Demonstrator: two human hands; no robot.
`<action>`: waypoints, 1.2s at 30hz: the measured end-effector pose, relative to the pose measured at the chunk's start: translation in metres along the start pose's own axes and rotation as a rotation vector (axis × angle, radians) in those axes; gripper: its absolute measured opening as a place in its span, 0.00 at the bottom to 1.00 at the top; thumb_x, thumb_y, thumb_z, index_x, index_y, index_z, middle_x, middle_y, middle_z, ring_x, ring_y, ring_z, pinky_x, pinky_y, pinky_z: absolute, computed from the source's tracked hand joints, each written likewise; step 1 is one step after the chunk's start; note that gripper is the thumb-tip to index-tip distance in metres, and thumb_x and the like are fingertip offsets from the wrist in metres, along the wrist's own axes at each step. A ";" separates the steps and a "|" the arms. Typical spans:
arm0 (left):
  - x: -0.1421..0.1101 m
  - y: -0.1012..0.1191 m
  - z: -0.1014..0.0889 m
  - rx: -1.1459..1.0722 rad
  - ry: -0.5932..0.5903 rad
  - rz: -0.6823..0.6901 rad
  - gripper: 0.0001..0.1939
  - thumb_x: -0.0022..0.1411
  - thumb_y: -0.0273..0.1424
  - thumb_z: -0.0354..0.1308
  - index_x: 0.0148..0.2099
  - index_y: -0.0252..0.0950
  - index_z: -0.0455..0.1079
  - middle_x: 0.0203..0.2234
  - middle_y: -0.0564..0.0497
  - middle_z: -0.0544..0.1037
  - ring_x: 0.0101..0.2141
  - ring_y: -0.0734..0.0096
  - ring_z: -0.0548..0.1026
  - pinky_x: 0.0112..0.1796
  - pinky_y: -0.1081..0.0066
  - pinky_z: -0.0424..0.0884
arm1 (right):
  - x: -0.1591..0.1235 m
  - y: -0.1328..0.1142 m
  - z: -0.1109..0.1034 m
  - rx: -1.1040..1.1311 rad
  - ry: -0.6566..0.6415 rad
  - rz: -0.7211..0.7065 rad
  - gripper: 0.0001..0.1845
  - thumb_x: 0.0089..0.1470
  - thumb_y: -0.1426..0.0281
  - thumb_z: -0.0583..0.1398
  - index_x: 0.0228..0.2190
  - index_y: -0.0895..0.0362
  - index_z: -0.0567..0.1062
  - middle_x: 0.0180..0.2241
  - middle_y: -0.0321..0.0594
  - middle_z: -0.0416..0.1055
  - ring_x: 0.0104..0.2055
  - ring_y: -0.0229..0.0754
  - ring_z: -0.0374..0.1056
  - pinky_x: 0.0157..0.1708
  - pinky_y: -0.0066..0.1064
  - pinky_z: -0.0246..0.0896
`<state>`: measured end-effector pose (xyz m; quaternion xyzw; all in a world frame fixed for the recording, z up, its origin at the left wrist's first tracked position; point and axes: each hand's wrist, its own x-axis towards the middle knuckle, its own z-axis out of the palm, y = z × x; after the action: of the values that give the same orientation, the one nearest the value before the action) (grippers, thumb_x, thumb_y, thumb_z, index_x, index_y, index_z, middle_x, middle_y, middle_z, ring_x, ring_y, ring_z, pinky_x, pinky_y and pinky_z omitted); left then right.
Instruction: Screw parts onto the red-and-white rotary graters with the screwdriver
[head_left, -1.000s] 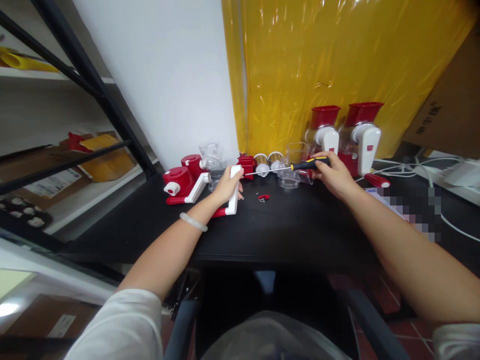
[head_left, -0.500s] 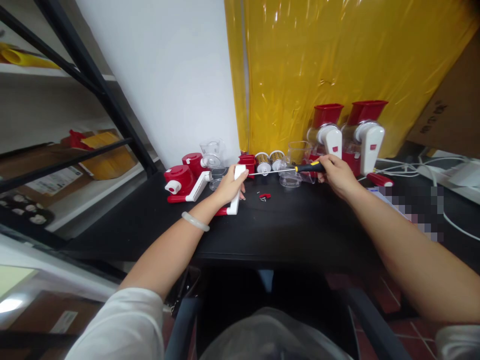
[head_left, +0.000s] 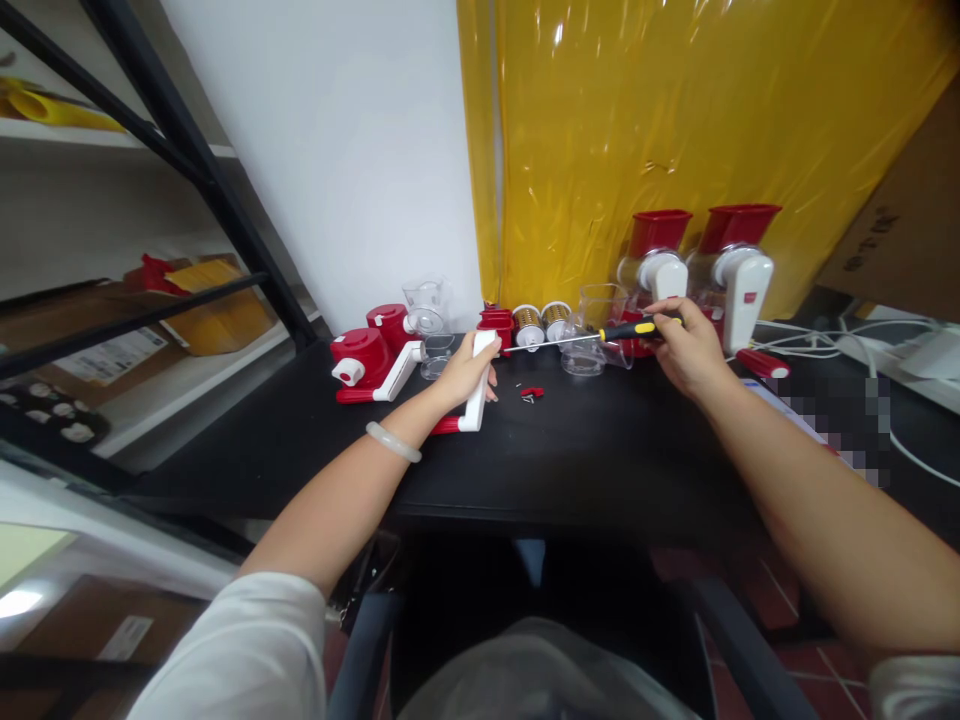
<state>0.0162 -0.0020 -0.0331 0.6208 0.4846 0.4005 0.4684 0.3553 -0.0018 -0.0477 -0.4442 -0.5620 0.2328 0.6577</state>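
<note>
My left hand is wrapped round a white and red grater part standing on the black table. My right hand grips the black and yellow handle of a screwdriver. Its metal shaft runs left, with the tip close to the top of the white part. A small red piece and loose screws lie on the table just right of my left hand.
Red and white grater bodies lie at the left. Two assembled graters stand at the back right before a yellow sheet. Clear cups and metal drums sit between. Cables trail on the right. A shelf rack stands to the left.
My right hand has drawn the screwdriver slightly right and up, so its tip sits a little further from the white part. My left hand keeps its grip.
</note>
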 end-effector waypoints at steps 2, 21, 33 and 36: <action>-0.001 0.002 0.001 -0.024 -0.006 -0.030 0.20 0.79 0.48 0.56 0.60 0.41 0.60 0.19 0.60 0.73 0.15 0.67 0.74 0.20 0.73 0.72 | -0.001 -0.003 0.003 0.041 0.050 0.035 0.12 0.56 0.56 0.67 0.35 0.47 0.72 0.35 0.43 0.69 0.38 0.52 0.72 0.34 0.45 0.76; 0.001 -0.001 -0.004 0.037 0.050 0.013 0.22 0.77 0.51 0.59 0.58 0.42 0.62 0.19 0.59 0.73 0.15 0.67 0.74 0.20 0.73 0.70 | -0.003 -0.005 0.005 0.079 -0.024 0.106 0.27 0.60 0.38 0.61 0.34 0.48 0.71 0.28 0.40 0.70 0.26 0.46 0.70 0.25 0.43 0.73; 0.003 -0.001 -0.004 0.050 0.040 0.005 0.17 0.81 0.48 0.50 0.59 0.42 0.61 0.18 0.60 0.73 0.15 0.66 0.75 0.19 0.74 0.71 | -0.001 -0.006 0.006 0.121 -0.022 0.151 0.16 0.50 0.53 0.70 0.33 0.47 0.72 0.32 0.41 0.73 0.30 0.49 0.72 0.26 0.42 0.68; 0.001 0.003 -0.003 -0.002 0.045 -0.011 0.20 0.80 0.52 0.53 0.58 0.42 0.61 0.18 0.61 0.73 0.14 0.68 0.74 0.20 0.75 0.71 | -0.003 -0.013 0.007 0.157 -0.021 0.155 0.12 0.50 0.58 0.67 0.31 0.48 0.71 0.30 0.41 0.71 0.30 0.49 0.72 0.26 0.42 0.71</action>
<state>0.0142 -0.0011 -0.0293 0.6084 0.4980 0.4123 0.4604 0.3452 -0.0079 -0.0388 -0.4312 -0.5129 0.3308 0.6645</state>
